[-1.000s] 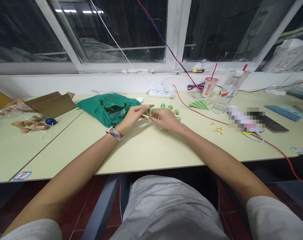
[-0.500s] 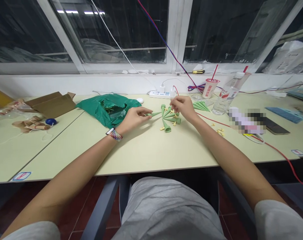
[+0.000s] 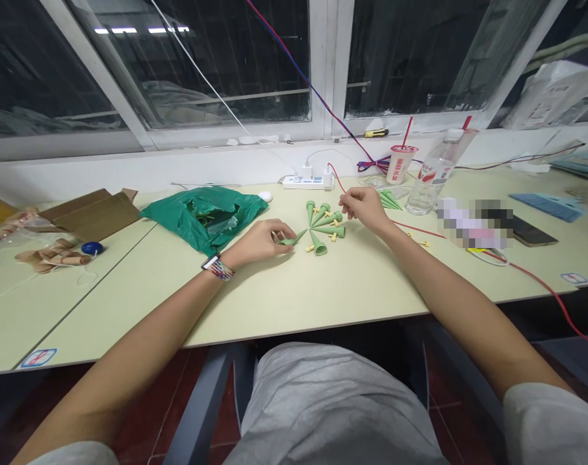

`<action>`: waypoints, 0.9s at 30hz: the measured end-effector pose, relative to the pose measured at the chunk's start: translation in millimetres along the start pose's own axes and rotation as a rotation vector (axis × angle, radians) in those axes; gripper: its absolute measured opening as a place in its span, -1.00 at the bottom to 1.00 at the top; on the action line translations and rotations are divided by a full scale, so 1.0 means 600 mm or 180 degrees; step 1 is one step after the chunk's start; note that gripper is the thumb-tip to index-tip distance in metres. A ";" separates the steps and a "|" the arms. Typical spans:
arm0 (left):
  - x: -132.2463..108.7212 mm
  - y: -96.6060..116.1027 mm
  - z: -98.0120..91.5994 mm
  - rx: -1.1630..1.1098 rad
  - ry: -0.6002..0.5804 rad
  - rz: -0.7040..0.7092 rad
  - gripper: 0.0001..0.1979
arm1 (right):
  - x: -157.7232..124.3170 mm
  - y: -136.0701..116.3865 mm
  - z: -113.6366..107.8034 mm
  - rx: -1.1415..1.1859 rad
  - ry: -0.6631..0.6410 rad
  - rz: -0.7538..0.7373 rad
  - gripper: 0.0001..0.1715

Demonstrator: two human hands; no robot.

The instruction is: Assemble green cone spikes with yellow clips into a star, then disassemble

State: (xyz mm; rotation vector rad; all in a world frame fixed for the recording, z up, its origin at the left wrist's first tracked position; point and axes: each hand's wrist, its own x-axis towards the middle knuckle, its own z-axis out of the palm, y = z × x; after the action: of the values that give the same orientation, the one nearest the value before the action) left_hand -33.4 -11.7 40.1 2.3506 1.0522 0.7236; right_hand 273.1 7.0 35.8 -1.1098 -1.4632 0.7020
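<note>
The left hand (image 3: pixel 262 239) pinches one green cone (image 3: pixel 294 237); the right hand (image 3: pixel 364 203) is curled, contents indiscernible. Toward the worktop's far edge, loose cones (image 3: pixel 325 221) and yellow pegs (image 3: pixel 333 236) appear unjoined.

Head-worn view, down over table (image 3: pixel 323 290)

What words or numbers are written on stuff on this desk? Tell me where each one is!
Cup: red print, too small to read.
Bottle: red-and-white label, too small to read.
Left sticker on the table: red mark in a blue frame, unreadable.
Right sticker: too small to read.
Green cone in the left hand: no writing shows.
</note>
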 end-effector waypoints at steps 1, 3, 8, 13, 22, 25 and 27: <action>0.000 0.002 0.000 0.0010 -0.0003 0.0028 -0.75 | 0.000 0.001 0.000 -0.0019 -0.0016 0.0000 -0.74; 0.000 0.003 -0.002 0.0077 0.0002 0.0107 -0.70 | 0.000 0.002 -0.001 -0.0064 -0.0025 0.0002 -0.74; -0.002 0.001 -0.005 0.0342 -0.0401 -0.0008 -0.50 | -0.002 0.002 -0.002 -0.0190 -0.0062 -0.0005 -0.75; -0.003 0.004 0.003 0.0277 -0.0475 -0.0150 -0.44 | -0.003 0.003 0.000 -0.0317 -0.0128 -0.0024 -0.76; -0.001 -0.001 0.010 0.0218 -0.0383 -0.0101 -0.44 | -0.006 0.006 0.003 -0.0445 -0.0271 -0.0043 -0.74; 0.000 -0.004 0.012 0.0231 -0.0357 -0.0092 -0.46 | -0.006 0.008 0.003 -0.0491 -0.0288 -0.0031 -0.75; 0.000 -0.004 0.013 0.0239 -0.0331 -0.0082 -0.46 | -0.006 0.009 0.002 -0.0522 -0.0286 -0.0026 -0.76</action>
State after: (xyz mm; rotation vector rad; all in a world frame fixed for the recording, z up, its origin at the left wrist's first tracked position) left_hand -29.6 -11.4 32.6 2.4051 1.0795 0.5550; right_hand 272.9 6.3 29.1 -1.2092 -1.6241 0.6420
